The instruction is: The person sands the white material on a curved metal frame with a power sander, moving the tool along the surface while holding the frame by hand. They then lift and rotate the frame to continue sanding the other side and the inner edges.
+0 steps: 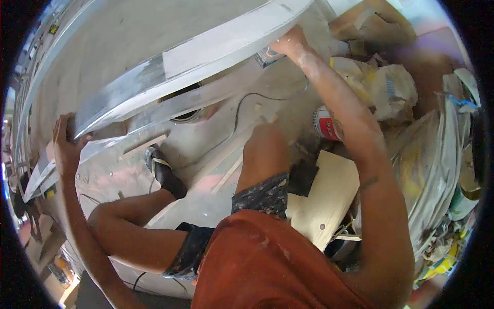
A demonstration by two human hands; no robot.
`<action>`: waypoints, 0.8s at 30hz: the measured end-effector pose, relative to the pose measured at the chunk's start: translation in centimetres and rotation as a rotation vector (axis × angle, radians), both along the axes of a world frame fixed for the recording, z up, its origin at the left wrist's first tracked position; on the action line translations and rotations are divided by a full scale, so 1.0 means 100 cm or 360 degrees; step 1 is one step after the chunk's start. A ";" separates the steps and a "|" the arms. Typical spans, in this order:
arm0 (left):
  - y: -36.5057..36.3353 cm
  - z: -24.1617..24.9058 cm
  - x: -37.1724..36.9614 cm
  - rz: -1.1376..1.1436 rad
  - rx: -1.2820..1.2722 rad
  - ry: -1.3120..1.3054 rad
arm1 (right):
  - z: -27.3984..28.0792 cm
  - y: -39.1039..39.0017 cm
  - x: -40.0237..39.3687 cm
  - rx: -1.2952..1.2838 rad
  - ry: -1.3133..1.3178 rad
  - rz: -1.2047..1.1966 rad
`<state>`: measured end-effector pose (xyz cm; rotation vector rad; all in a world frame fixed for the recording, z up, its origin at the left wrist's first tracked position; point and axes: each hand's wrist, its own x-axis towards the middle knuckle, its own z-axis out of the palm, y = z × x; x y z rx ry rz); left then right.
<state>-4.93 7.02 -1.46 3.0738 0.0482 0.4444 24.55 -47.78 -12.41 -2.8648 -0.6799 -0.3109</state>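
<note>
A long curved board [206, 51], white with a bare grey stretch toward its left end, slants across the upper middle. My left hand [67, 141] is closed around its lower left end, thumb and fingers on either side of the edge. Up at the right, my right hand [290, 44] is closed close against the underside of the same board. Beside its fingers shows a small grey, box-like object [268, 56]; whether the hand grips that or the board's edge is hidden.
An open round can [188, 108] stands partly behind the board. A dark cable [239, 110] runs over the dusty floor. Right of my knee are a red-and-white can [327, 123] and a plywood piece [329, 190]. Crumpled bags [386, 85] and plastic sheeting [422, 170] pile up at the right.
</note>
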 end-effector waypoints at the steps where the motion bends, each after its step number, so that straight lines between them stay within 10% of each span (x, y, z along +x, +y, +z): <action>1: -0.003 0.001 0.002 -0.0026 0.0012 -0.0005 | 0.002 -0.003 -0.003 -0.0140 0.0014 0.0017; 24: -0.011 -0.001 0.004 -0.0044 -0.0249 -0.0024 | -0.004 0.015 0.023 0.0541 0.0210 0.0150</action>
